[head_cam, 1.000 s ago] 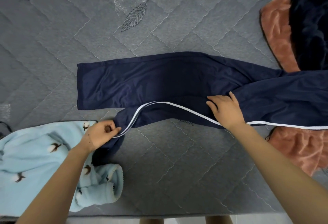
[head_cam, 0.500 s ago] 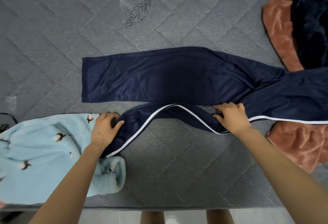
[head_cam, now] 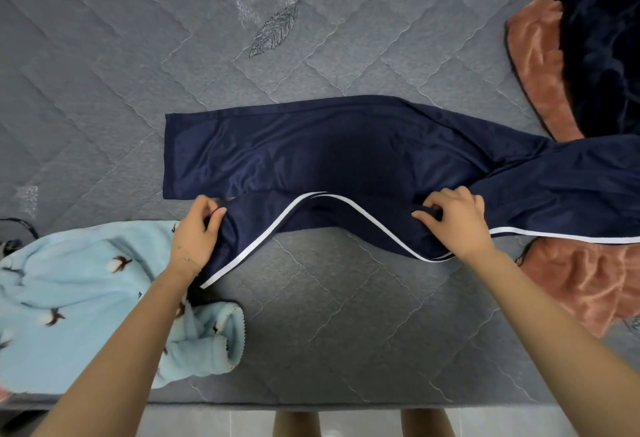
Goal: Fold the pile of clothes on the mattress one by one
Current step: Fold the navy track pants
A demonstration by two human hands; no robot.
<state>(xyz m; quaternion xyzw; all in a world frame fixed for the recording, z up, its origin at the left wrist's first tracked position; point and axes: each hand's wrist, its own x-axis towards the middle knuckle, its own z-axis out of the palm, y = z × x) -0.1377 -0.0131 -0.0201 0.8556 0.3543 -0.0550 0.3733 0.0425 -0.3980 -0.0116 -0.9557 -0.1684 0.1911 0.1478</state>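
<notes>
Navy track pants with a white side stripe lie across the grey quilted mattress, waist end off to the right. One leg lies flat, its hem at the left. The nearer leg is bunched and wavy in front of it. My left hand pinches that leg's hem end. My right hand grips a fold of the same leg near its middle, fingers curled into the cloth.
A light blue fleece garment with a small bird-like print lies at the front left. Rust-coloured cloth and a dark navy plush piece sit at the right. The mattress's front edge is close to me.
Both hands have lifted the nearer leg away from me toward the flat leg. My right hand went from resting flat to gripping the cloth. My left hand moved farther from me with the hem.
</notes>
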